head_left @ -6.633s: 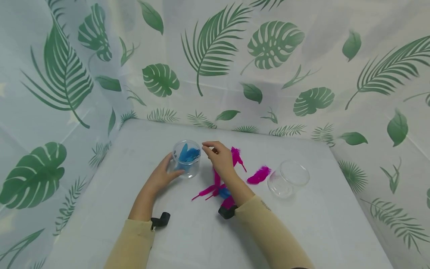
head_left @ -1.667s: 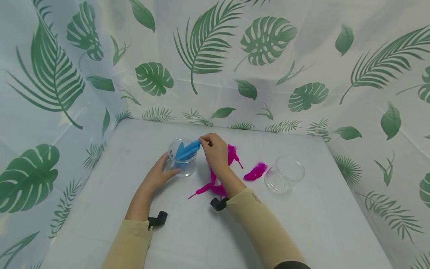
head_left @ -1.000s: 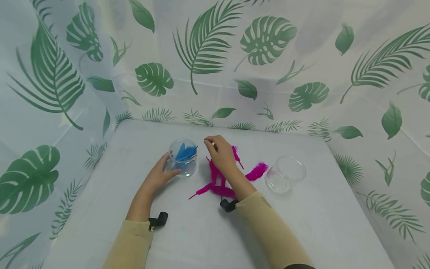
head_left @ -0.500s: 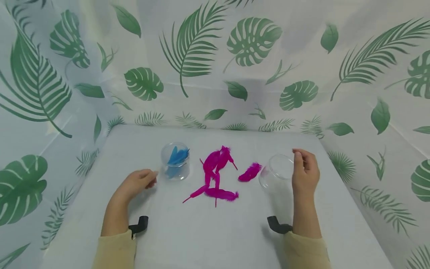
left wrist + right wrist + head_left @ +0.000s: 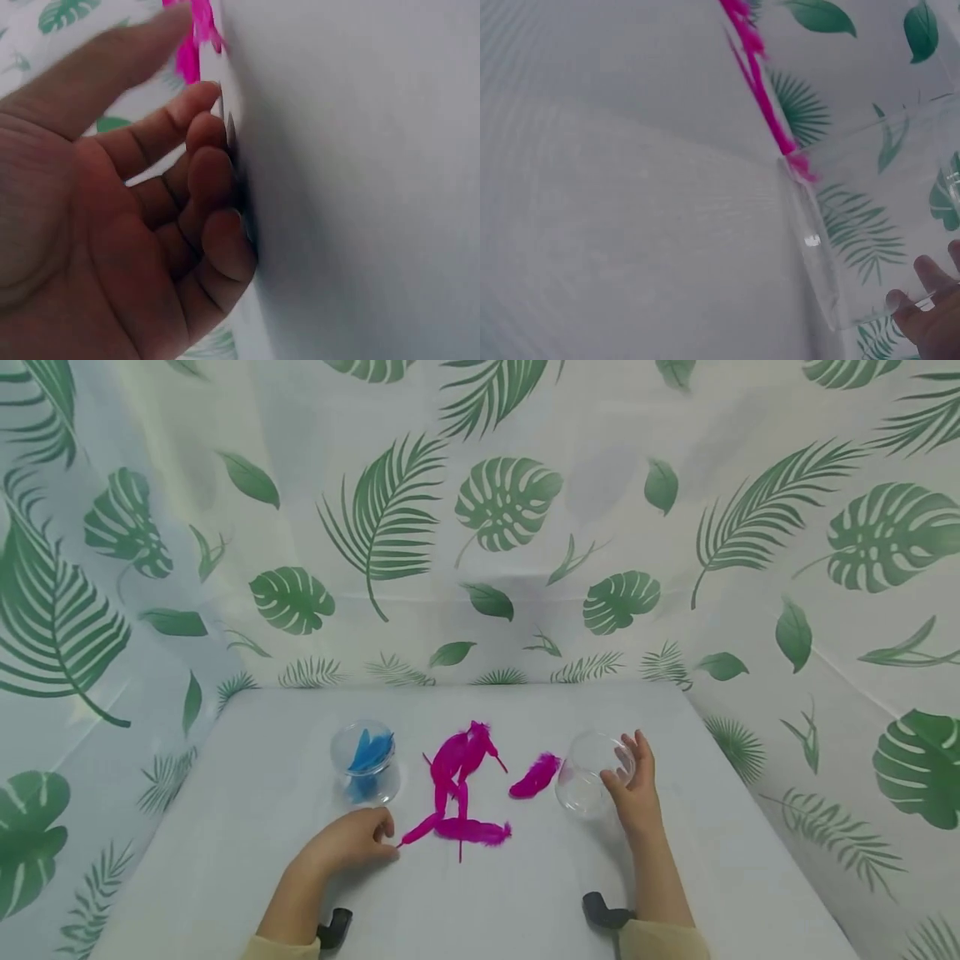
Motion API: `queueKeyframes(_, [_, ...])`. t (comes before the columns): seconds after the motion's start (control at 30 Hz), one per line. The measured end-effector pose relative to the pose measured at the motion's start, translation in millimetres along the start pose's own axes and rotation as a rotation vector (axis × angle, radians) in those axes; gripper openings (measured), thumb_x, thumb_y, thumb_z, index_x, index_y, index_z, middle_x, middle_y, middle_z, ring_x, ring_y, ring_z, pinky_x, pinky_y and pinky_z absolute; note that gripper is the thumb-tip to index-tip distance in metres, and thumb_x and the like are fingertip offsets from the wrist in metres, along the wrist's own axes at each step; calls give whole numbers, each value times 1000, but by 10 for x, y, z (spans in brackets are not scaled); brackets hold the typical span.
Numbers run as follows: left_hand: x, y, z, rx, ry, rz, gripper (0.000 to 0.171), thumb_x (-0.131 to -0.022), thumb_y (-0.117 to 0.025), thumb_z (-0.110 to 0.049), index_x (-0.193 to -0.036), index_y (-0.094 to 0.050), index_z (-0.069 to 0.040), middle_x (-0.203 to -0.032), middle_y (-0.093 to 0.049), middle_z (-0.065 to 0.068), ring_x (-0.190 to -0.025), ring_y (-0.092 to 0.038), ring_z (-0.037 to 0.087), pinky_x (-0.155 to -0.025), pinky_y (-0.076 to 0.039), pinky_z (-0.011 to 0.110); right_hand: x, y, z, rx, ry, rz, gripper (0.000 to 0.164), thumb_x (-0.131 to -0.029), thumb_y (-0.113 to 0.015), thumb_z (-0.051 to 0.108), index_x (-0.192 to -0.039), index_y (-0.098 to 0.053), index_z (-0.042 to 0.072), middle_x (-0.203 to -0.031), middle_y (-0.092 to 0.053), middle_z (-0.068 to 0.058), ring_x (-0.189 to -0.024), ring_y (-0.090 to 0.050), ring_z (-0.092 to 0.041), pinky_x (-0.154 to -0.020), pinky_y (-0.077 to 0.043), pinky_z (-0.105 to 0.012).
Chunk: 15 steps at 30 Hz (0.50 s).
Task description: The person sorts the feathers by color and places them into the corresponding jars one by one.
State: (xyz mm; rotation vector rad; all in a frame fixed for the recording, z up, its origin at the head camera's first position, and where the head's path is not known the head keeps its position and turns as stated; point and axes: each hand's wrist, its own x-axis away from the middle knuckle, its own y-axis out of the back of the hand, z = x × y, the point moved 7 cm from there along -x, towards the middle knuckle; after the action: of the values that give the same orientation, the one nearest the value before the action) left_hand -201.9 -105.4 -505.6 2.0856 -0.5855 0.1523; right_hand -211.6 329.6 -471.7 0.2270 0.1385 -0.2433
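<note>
My left hand (image 5: 352,842) rests low over the table, thumb and index fingertips beside the bare quill of a magenta feather (image 5: 420,829). In the left wrist view its thumb stands apart from the loosely curled fingers (image 5: 214,176), with nothing between them. My right hand (image 5: 633,789) holds the side of a clear plastic jar (image 5: 581,793), thumb in front and fingers round the far right side. No feathers show inside that upright jar. Behind my left hand, another clear jar (image 5: 341,760) holds blue feathers (image 5: 369,753).
Several magenta feathers (image 5: 453,760) lie overlapping mid-table, with one crosswise feather (image 5: 472,832) in front. A single magenta feather (image 5: 535,777) lies just left of the right-hand jar. Leaf-printed white curtains (image 5: 510,635) border the white table (image 5: 510,910).
A blue feather went from my right hand into the left jar. Both hands then let go: the left moved nearer the magenta feathers, the right went across to the other jar. The view tilted up.
</note>
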Motion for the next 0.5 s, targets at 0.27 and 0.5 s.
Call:
queueKeyframes(0.27, [2, -84, -75, -85, -32, 11, 13, -85, -73, -18, -79, -63, -18, -73, -56, -6, -72, -50, 13, -69, -48, 31, 50, -69, -201, 148, 23, 22, 118, -80, -81, 13, -156, 4, 45, -158, -34, -7, -146, -33, -32, -118, -27, -57])
queueKeyframes(0.5, [16, -80, -142, -128, -46, -7, 12, -85, -68, -14, -76, -61, -16, -72, -55, -5, -70, -48, 13, -68, -46, 32, 21, -64, -198, 138, 63, 4, 114, -79, -82, 14, -157, -3, 42, -155, -39, -7, -143, -38, -31, -116, -31, -57])
